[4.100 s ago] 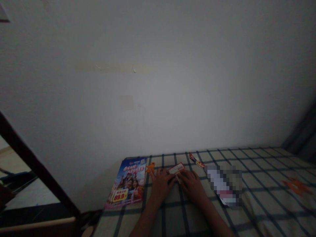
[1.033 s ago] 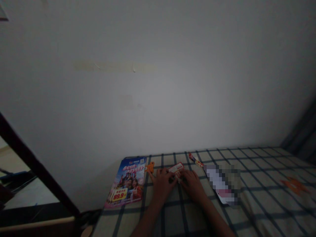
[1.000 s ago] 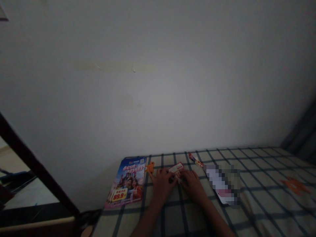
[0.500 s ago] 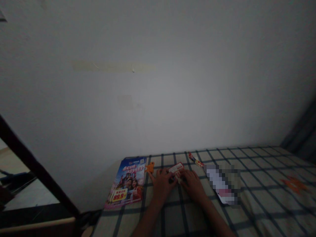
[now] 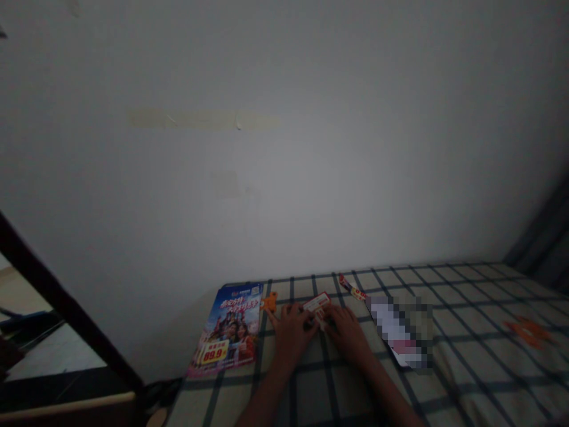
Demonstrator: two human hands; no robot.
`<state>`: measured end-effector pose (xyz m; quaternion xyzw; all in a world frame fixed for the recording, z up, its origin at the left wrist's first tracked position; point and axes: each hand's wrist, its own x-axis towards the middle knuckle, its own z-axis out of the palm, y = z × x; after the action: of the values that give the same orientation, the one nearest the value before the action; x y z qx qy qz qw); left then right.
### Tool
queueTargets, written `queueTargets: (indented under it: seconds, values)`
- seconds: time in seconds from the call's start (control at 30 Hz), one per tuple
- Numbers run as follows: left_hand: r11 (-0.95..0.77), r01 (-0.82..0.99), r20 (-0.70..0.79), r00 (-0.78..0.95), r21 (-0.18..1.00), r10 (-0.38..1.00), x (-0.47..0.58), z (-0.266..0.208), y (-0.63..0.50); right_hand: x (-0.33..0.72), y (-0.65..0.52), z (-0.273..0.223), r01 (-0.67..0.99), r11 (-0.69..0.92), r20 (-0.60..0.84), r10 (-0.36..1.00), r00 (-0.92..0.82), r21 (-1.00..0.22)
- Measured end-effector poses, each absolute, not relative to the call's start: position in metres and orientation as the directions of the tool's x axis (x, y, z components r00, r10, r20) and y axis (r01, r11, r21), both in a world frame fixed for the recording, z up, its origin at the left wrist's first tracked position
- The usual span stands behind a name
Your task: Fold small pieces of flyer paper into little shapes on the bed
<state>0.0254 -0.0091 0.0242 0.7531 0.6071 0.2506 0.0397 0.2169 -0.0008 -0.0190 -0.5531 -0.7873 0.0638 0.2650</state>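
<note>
My left hand (image 5: 293, 329) and my right hand (image 5: 345, 332) meet in the middle of the checked cloth (image 5: 311, 382). Between them is a small red-and-white card or packet (image 5: 317, 302), its lower part covered by the fingers. Both hands are closed, thumbs and fingertips pinching at its near side. White bits show at the fingertips, too small to make out. Just left of my left hand lies an orange animal-shaped piece (image 5: 269, 301). Beside it is a stack of colourful flyers (image 5: 233, 323) printed with "89.9".
To the right of my hands lies a long, flat pale item (image 5: 391, 323), partly pixelated, with a red-and-yellow printed strip (image 5: 353, 289) at its far end. An orange shape (image 5: 528, 331) is on the cloth farther right. A grey wall (image 5: 338, 178) rises behind; a dark post (image 5: 66, 302) slants at left.
</note>
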Motion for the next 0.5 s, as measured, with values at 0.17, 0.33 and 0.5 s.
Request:
queueTargets:
  seconds: [0.17,0.33,0.5]
  values:
    - [-0.247,0.904,0.321,0.133,0.348,0.938,0.0265,0.0260,-0.0102,0.2150,-0.0013,-0.0215,0.862,0.371,0.362,0.900,-0.242,-0.345]
    - [-0.248,0.905,0.329,0.131,0.344,0.935,0.0276,0.0261,-0.0098,0.2149,-0.0014,-0.0231,0.869,0.376,0.363,0.897,-0.254,-0.320]
    - [-0.249,0.903,0.319,0.135,0.350,0.938,0.0278,0.0254,-0.0088,0.2150,-0.0006,-0.0244,0.879,0.370,0.369,0.895,-0.251,-0.300]
